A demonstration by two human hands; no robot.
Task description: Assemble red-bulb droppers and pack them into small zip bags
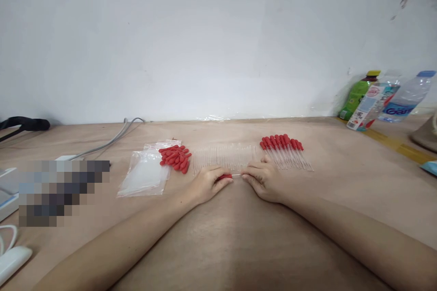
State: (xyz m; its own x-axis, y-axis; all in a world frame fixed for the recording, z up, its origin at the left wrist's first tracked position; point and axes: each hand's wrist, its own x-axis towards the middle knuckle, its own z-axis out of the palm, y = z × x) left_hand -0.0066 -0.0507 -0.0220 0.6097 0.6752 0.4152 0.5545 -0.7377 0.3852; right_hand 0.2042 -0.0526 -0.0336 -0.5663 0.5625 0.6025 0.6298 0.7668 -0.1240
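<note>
Left hand [206, 185] was pinched on a red bulb [226, 176], right hand [264, 181] on a clear tube [236, 175] lined up at the bulb's right end, mid-worktop [211, 245]. Loose clear tubes [223, 156] lay in a row just beyond; red bulb pile [175, 158] and plastic bags [145, 173] sat left, red-topped droppers [286, 142] far right of the row.

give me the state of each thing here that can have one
Left hand: pinching a red bulb
Right hand: pinching a clear tube
Loose bulbs: heaped
Other tubes: in a row, no bulbs fitted
Droppers: lying side by side, bulbs fitted
Plastic bags: lying flat
Green bottle: capped, standing
Middle bottle: standing, cap unclear
Water bottle: capped, standing
</note>
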